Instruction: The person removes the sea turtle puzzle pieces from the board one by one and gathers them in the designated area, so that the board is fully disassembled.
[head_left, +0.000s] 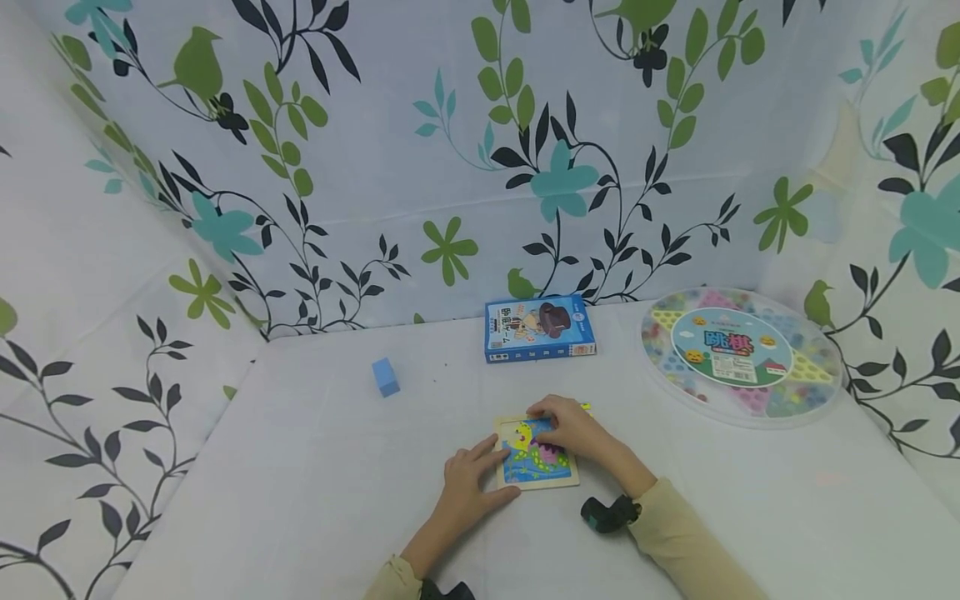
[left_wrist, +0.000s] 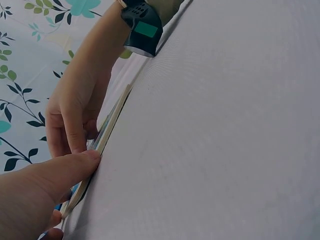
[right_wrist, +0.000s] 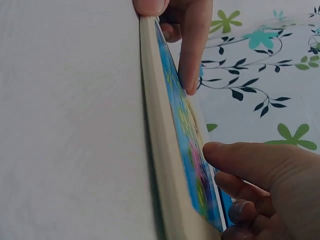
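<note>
"What lies on the white table (head_left: 315,475)?"
"Nearest me, a wood-framed picture puzzle (head_left: 536,457); beyond it, a blue box (head_left: 538,328); left, a small blue block (head_left: 386,377); over to my right, a round game board (head_left: 741,357)."

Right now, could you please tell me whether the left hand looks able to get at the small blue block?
Probably yes: nothing visible stands between the left hand and the small blue block, though that hand holds the framed picture and would likely have to let go first.

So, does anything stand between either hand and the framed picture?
Nothing visible does: the left hand touches the framed picture at its left edge, and the right hand is at its upper right. The blue box lies beyond.
</note>
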